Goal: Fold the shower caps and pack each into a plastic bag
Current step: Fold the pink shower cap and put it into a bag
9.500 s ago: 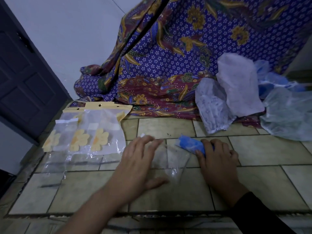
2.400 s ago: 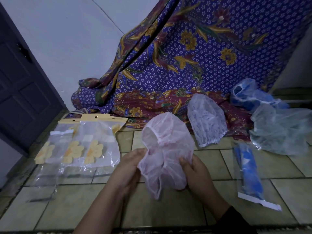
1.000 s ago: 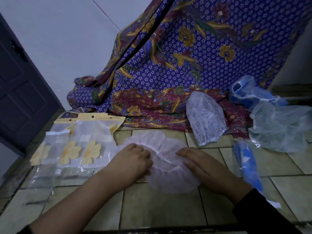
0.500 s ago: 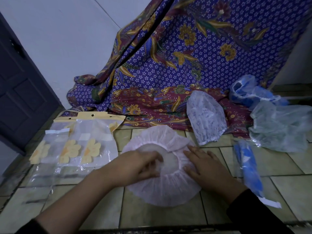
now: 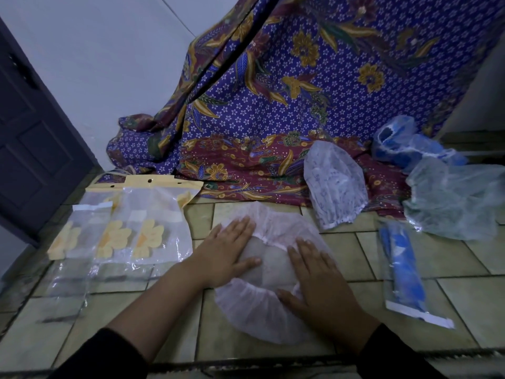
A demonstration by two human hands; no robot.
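Head view, both hands (image 5: 228, 255) flat on cap (image 5: 262, 310)

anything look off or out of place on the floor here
Nothing stands out. The pink shower cap lies flat under the left hand and right hand, the bagged blue cap to its right, empty bags to its left. No tears or spills show.

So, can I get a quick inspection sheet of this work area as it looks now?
Surface: tiled floor, dim light.
Job's things: pink shower cap spread flat; packed blue cap in its bag at right; white cap, blue caps and pale cap loose behind; empty flower-print bags at left.
Clutter: nothing seen.
Hands: left hand and right hand both flat, pressing the pink shower cap.
Cables: nothing seen.
Surroundings: patterned cloth draped behind, dark door at left, plain wall.
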